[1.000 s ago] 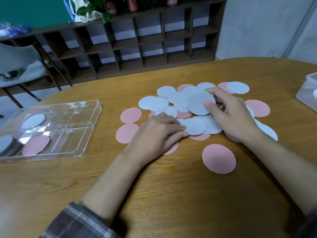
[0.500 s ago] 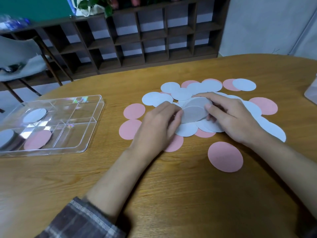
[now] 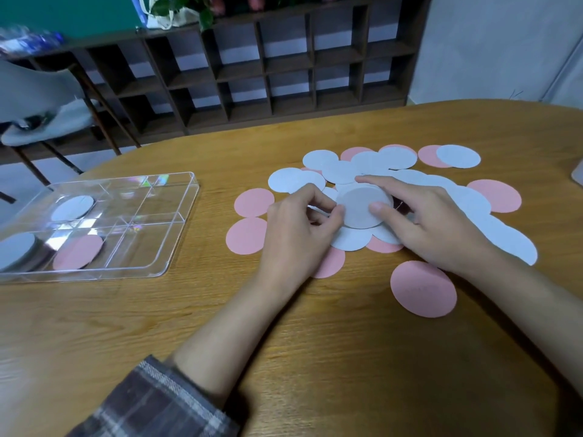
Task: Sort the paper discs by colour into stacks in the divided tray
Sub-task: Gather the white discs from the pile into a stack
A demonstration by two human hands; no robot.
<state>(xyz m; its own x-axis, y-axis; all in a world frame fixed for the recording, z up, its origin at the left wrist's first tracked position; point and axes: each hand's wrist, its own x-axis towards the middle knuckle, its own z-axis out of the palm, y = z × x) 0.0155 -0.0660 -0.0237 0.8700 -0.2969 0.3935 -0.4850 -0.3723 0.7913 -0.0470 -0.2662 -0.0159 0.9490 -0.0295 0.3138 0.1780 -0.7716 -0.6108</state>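
At the far left a clear divided tray (image 3: 176, 222) lies flat on the wooden counter (image 3: 315, 357). A single white disc (image 3: 72, 208) lies in one of its far compartments. In the near row a white stack (image 3: 15, 255) sits at the left edge of the view, and a pink tray disc (image 3: 79, 252) lies in the compartment just to its right. Behind the tray, off the counter, stand a grey chair (image 3: 41, 118) and a dark shelf unit (image 3: 284, 64).

Right of the tray and well apart from it, a pair of pink discs (image 3: 254, 202) lies flat, one nearer than the other. The left hand (image 3: 299, 234) reaches out of a plaid sleeve (image 3: 151, 402) with its fingers curled, pinching the left edge of the held white discs (image 3: 362, 211). These are lifted and tilted above the loose pile (image 3: 344, 173); I cannot tell how many are in the grip. The right hand (image 3: 432, 228) grips the same discs from the other side, with the index finger along the far rim and the thumb on the face turned toward the camera.

Under and around both hands the pile of white and pink discs spreads out, overlapping, on the counter. Just nearer than the right wrist a lone pink disc (image 3: 423, 289) lies clear of the pile. Farther right a pink edge disc (image 3: 495, 196) pokes out from under white ones, and at the far side a white outer disc (image 3: 459, 156) overlaps a pink one. A pale container (image 3: 579, 175) is cut off at the right edge.
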